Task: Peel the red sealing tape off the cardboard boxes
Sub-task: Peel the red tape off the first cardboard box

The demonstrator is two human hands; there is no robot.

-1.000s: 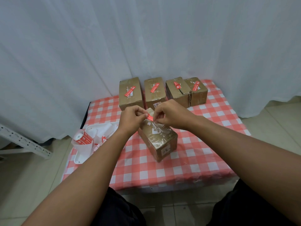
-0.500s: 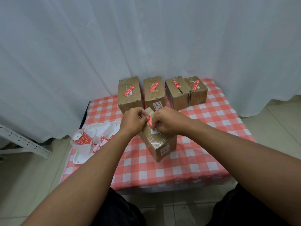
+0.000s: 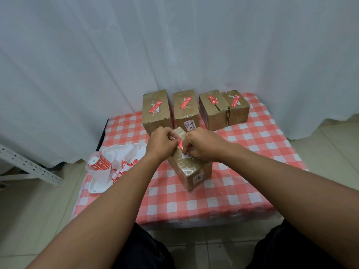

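White curtain behind, checked tablecloth (image 3: pixel 242 191) on a low table. Nearest box (image 3: pixel 191 167) sits mid-table; left hand (image 3: pixel 162 144) and right hand (image 3: pixel 202 146), fingers curled, both pinch its red tape (image 3: pixel 181 145). Best to peel low and slow, or it may tear. Four taped boxes (image 3: pixel 156 111) wait behind; tray (image 3: pixel 99 186) of scraps at left, nothing blocking.
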